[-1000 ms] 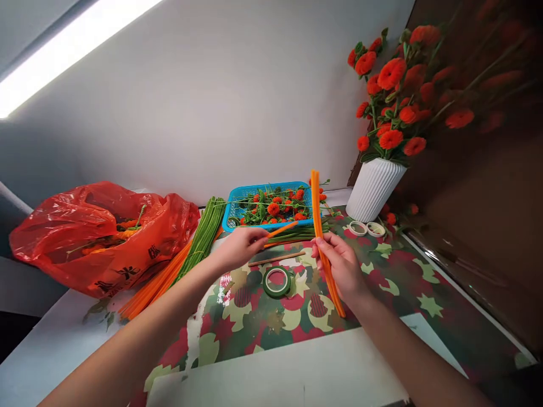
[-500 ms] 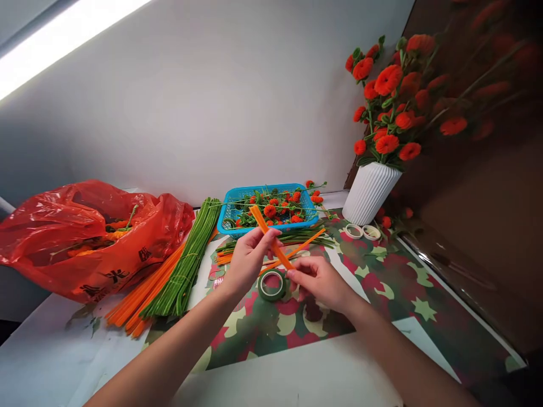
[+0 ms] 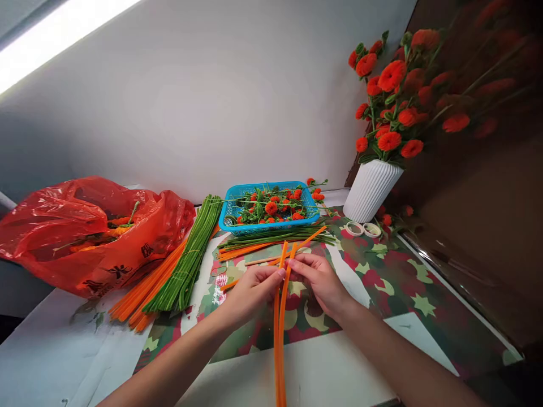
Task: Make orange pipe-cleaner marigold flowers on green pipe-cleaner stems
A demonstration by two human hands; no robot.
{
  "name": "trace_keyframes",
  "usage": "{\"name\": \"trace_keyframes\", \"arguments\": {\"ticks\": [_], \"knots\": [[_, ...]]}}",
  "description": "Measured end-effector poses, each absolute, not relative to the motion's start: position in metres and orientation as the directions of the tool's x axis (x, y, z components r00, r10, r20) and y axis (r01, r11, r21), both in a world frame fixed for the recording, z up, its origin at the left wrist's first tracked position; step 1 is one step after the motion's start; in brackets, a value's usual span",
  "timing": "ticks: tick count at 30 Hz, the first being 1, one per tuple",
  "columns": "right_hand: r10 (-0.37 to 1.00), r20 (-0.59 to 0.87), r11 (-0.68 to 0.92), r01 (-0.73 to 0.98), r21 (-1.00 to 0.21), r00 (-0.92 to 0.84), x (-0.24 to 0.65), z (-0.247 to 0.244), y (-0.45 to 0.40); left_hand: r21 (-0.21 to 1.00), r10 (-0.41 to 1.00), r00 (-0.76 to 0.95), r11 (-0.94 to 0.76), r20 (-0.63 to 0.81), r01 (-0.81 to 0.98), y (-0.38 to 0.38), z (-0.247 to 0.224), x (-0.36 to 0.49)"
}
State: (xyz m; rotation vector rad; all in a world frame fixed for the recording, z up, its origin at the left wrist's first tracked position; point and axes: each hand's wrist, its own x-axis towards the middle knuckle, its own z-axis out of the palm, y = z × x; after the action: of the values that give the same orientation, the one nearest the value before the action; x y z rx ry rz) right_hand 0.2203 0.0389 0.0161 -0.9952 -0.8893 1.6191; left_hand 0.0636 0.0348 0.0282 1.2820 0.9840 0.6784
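Two or more orange pipe cleaners (image 3: 281, 345) hang nearly upright between my hands, their lower ends running past the bottom of the picture. My left hand (image 3: 254, 291) pinches the left strand near its top, thumb against fingers. On the right strand, my right hand (image 3: 319, 281) closes thumb and fingertips a little below its tip. The upper ends stand slightly apart. Behind the hands, another orange pipe cleaner (image 3: 311, 236) lies slanted on the camouflage-patterned mat (image 3: 382, 294), near a thin wooden stick (image 3: 258, 260). The green tape roll is not visible now.
A blue basket (image 3: 271, 230) of orange-red flowers stands at the back. Left of it lie green pipe cleaners (image 3: 184, 265), orange ones (image 3: 138, 299) and a red plastic bag (image 3: 97, 265). Right are a white vase (image 3: 372, 190) with flowers and two tape rolls (image 3: 354, 228).
The orange pipe cleaners have swung from a slant across the hands to nearly upright, and their tops have parted. My left hand has moved lower; the green tape roll has dropped out of sight.
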Motion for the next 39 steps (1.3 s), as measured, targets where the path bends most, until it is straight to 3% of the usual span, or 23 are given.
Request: {"name": "trace_keyframes", "arguments": {"ticks": [4,7,10,13,14,16,17,19,20,22,24,28,33,39], "knots": [[0.971,-0.235,-0.230,-0.501,-0.834,-0.054,0.236,0.026,0.047,0.970,0.933,0.269,0.244,-0.240,0.021,0.041,0.034,0.043],[0.987,-0.149,-0.157,-0.543,-0.825,-0.060,0.262,0.041,0.055,0.978,0.964,0.182,0.180,-0.196,0.103,0.046,0.049,0.011],[0.995,-0.026,-0.061,-0.370,-0.927,-0.100,0.294,0.059,0.052,0.924,0.965,0.226,0.041,-0.135,0.379,0.043,0.069,-0.020],[0.982,0.146,0.152,0.041,-0.988,-0.120,0.319,0.077,0.039,0.695,0.934,0.310,-0.103,-0.178,0.711,0.033,0.085,-0.033],[0.963,0.251,0.268,0.226,-0.937,-0.103,0.323,0.083,0.034,0.618,0.929,0.338,-0.179,-0.149,0.766,0.030,0.087,-0.031],[0.857,0.505,0.471,0.550,-0.690,-0.101,0.325,0.091,0.026,0.499,0.925,0.380,-0.324,-0.011,0.803,0.023,0.083,-0.023],[0.774,0.619,0.547,0.634,-0.547,-0.132,0.321,0.093,0.023,0.486,0.912,0.405,-0.381,0.061,0.786,0.021,0.078,-0.016],[0.623,0.765,0.637,0.674,-0.374,-0.165,0.307,0.092,0.020,0.508,0.892,0.406,-0.448,0.199,0.736,0.016,0.064,-0.002],[0.624,0.762,0.644,0.665,-0.379,-0.170,0.298,0.088,0.019,0.536,0.887,0.401,-0.459,0.229,0.709,0.014,0.055,0.006],[0.715,0.674,0.629,0.592,-0.504,-0.186,0.275,0.073,0.019,0.612,0.888,0.357,-0.459,0.290,0.644,0.010,0.040,0.018],[0.853,0.455,0.520,0.506,-0.688,-0.258,0.253,0.054,0.017,0.704,0.914,0.280,-0.406,0.295,0.583,0.006,0.029,0.028],[0.883,0.191,0.380,0.415,-0.827,-0.429,0.224,0.020,0.014,0.911,0.983,0.140,-0.167,0.123,0.376,-0.001,0.017,0.036],[0.891,0.158,0.335,0.380,-0.863,-0.425,0.215,0.010,0.012,0.987,0.991,0.078,0.100,-0.110,0.129,-0.005,0.012,0.033],[0.902,0.144,0.303,0.356,-0.884,-0.408,0.216,0.007,0.013,0.989,0.984,0.096,0.146,-0.149,0.031,-0.004,0.009,0.034]]}}
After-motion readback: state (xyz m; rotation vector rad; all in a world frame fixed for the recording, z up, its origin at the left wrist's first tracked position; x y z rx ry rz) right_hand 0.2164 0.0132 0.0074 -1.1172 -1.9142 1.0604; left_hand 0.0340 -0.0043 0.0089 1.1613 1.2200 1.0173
